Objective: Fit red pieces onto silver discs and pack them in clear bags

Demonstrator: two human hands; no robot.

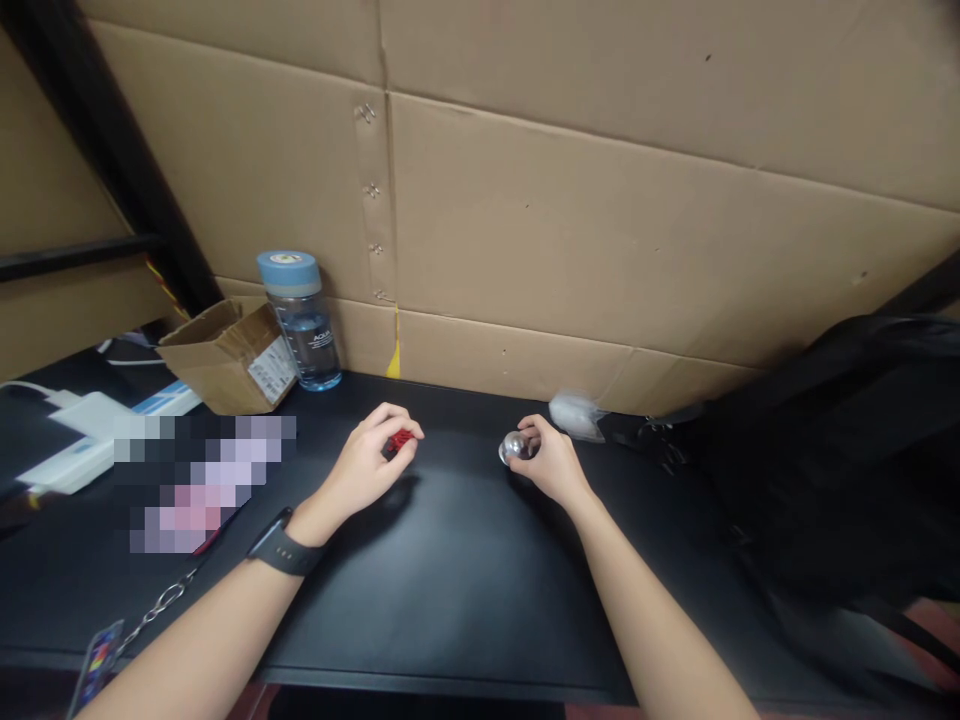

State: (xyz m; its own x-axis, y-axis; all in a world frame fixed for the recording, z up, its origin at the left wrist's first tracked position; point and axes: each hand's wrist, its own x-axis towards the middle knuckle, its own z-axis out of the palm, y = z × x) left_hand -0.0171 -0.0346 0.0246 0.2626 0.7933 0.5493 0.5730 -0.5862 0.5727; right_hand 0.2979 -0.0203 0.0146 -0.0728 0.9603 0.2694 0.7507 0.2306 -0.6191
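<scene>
My left hand (373,462) rests on the black table (450,590) with its fingers pinched round a small red object (399,439). A dark watch (283,545) sits on that wrist. To the right, my right hand (546,460) is closed on a small shiny silver ball-like object (512,446), held just above the tabletop. The two hands are a short gap apart, both near the far middle of the table. What the red object is exactly is too small to tell.
A cardboard wall (600,200) backs the table. A clear water bottle (301,320) with a blue lid and an open cardboard box (229,355) stand at the back left. A black bag (840,450) fills the right side. A white crumpled wrapper (574,412) lies behind my right hand.
</scene>
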